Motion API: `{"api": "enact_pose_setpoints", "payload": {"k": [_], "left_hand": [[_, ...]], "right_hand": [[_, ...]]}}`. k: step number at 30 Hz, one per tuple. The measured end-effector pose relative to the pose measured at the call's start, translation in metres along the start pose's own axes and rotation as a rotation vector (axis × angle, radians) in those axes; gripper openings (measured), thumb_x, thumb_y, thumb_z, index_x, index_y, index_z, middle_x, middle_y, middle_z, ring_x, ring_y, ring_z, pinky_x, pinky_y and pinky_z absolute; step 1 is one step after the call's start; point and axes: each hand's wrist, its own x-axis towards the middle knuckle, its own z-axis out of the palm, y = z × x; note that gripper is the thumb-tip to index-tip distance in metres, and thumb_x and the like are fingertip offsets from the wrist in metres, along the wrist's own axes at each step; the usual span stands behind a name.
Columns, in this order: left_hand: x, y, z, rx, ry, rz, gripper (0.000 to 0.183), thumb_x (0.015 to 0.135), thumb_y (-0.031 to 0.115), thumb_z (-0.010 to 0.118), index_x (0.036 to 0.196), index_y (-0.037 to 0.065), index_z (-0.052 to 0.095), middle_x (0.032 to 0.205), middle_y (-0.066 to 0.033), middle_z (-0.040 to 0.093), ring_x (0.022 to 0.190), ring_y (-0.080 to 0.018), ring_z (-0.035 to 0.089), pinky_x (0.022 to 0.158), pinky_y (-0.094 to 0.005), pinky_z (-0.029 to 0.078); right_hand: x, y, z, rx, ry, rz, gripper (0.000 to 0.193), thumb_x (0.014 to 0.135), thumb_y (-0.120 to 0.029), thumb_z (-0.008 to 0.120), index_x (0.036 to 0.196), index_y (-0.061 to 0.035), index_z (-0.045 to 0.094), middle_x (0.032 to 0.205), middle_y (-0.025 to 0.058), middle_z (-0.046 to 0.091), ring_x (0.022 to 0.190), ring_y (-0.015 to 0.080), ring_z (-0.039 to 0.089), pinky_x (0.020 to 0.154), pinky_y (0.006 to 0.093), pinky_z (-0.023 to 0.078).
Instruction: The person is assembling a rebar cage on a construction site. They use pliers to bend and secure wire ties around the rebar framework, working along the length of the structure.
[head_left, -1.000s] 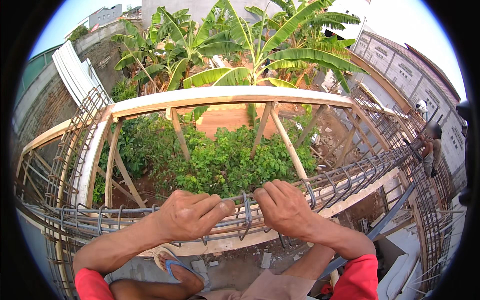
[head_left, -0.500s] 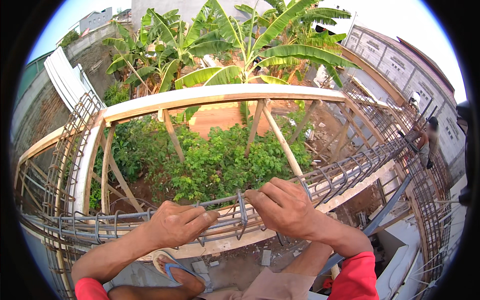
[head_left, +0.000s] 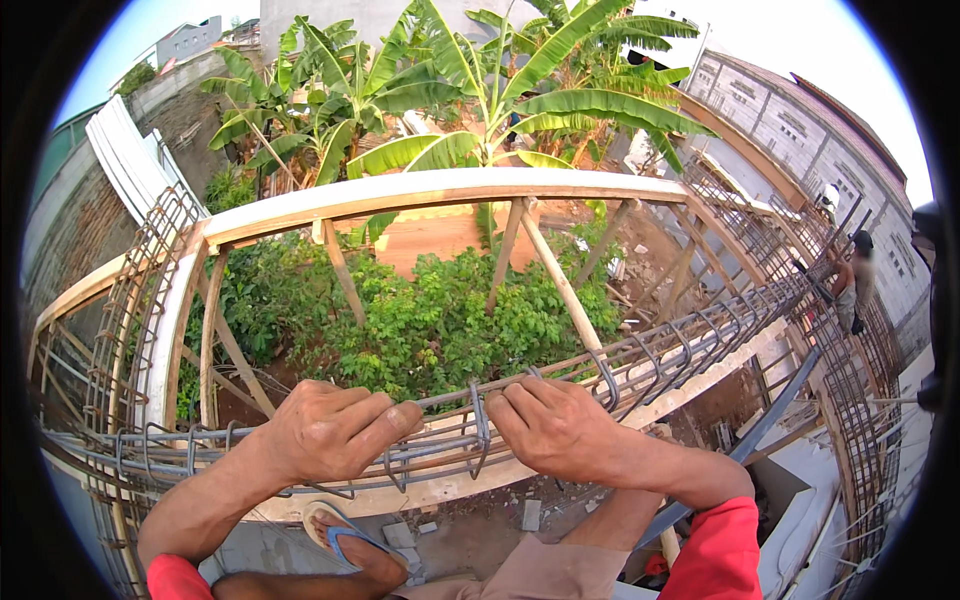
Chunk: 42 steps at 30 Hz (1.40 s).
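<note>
A long rebar cage [head_left: 690, 352], made of steel bars with square stirrups around them, runs across in front of me. My left hand [head_left: 338, 428] is closed over its upper bars, thumb pointing right. To the right, my right hand [head_left: 548, 425] is also closed on the cage, knuckles up. Between the hands a grey stirrup [head_left: 480, 428] stands around the bars, close beside the right hand's fingertips. The fingers' undersides are hidden, so exactly which bars or stirrups they wrap cannot be made out.
Wooden formwork [head_left: 450, 185] on props stands ahead, above green shrubs [head_left: 440, 310]. Upright rebar cages rise at left [head_left: 130, 320] and right. A co-worker [head_left: 858, 285] is at far right. Below, my sandalled foot [head_left: 350, 540] is above rubble and broken blocks [head_left: 532, 514].
My right hand has dropped lower and slightly left, its wrist flatter. My left hand has shifted slightly up and left along the bars. The stirrup between them has moved slightly left.
</note>
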Motion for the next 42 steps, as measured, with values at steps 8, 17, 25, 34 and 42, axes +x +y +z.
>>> {"api": "enact_pose_setpoints", "payload": {"k": [8,17,25,34,42], "left_hand": [[0.007,-0.003,0.002,-0.078,0.011,-0.131,0.025,0.089,0.010,0.076,0.113,0.006,0.070,0.071,-0.0035,0.060,0.059,-0.0190,0.064,0.046,-0.0342,0.050],[0.001,-0.040,-0.006,-0.102,-0.055,-0.354,0.020,0.092,0.013,0.074,0.112,0.009,0.072,0.084,-0.0120,0.073,0.070,-0.0313,0.072,0.059,-0.0422,0.058],[0.023,-0.027,-0.007,-0.210,-0.004,-0.262,0.017,0.095,0.013,0.071,0.111,0.007,0.073,0.078,-0.0135,0.070,0.068,-0.0322,0.069,0.061,-0.0427,0.054],[-0.014,-0.050,-0.060,-0.607,-0.147,-0.632,0.034,0.110,0.028,0.053,0.091,0.003,0.067,0.061,-0.0097,0.055,0.052,-0.0195,0.057,0.053,-0.0348,0.044],[0.015,-0.038,-0.094,0.011,-0.115,-0.377,0.018,0.100,0.020,0.067,0.090,0.007,0.060,0.060,-0.0085,0.057,0.050,-0.0300,0.057,0.049,-0.0403,0.043]], "right_hand": [[-0.023,0.021,-0.009,0.460,0.317,0.051,0.021,0.084,0.001,0.075,0.104,0.0012,0.068,0.080,0.0125,0.067,0.069,0.0277,0.070,0.059,0.0368,0.056],[-0.005,0.045,-0.039,-0.172,0.191,0.173,0.028,0.089,-0.009,0.068,0.116,-0.0023,0.066,0.120,0.0174,0.066,0.117,0.0355,0.063,0.110,0.0513,0.045],[0.046,0.015,-0.013,-0.033,0.105,-0.061,0.041,0.088,-0.014,0.063,0.129,-0.0079,0.063,0.101,0.0057,0.059,0.097,0.0229,0.064,0.079,0.0367,0.057],[0.020,0.061,-0.030,-0.198,0.484,-0.011,0.046,0.071,-0.004,0.076,0.116,-0.0137,0.074,0.074,-0.0004,0.051,0.061,0.0167,0.057,0.049,0.0335,0.044],[0.034,0.002,-0.041,0.413,-0.055,-0.298,0.036,0.083,-0.007,0.069,0.119,-0.0113,0.068,0.077,0.0046,0.059,0.067,0.0230,0.066,0.051,0.0371,0.049]]}}
